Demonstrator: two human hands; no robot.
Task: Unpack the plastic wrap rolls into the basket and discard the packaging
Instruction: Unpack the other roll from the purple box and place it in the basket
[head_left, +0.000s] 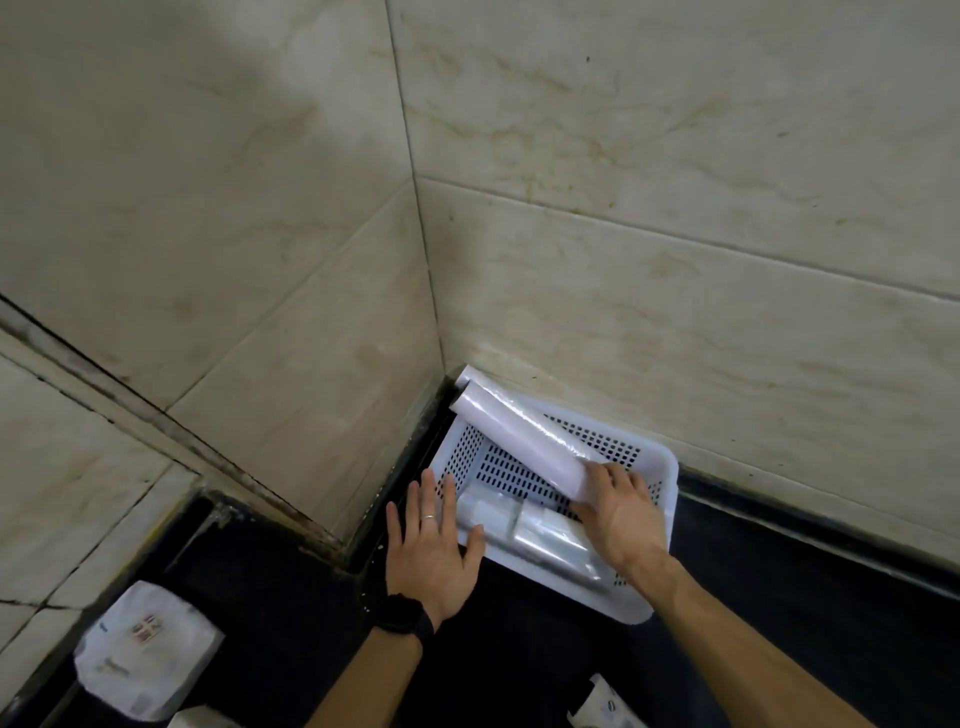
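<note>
A white perforated plastic basket (667, 483) sits on a dark counter in the corner of two tiled walls. A long white plastic wrap roll (519, 441) leans across it, its far end resting on the basket's back corner. My right hand (618, 514) grips the near end of that roll. Two more wrapped rolls (540, 535) lie flat in the basket's front part. My left hand (431, 545), with a ring and a black watch on the wrist, rests flat and open on the basket's left rim, fingers spread.
A white printed package (145, 654) lies on the dark counter at the lower left. Another piece of white packaging (605, 701) shows at the bottom edge, between my forearms. Tiled walls close off the back and left; the dark counter (831, 597) extends to the right.
</note>
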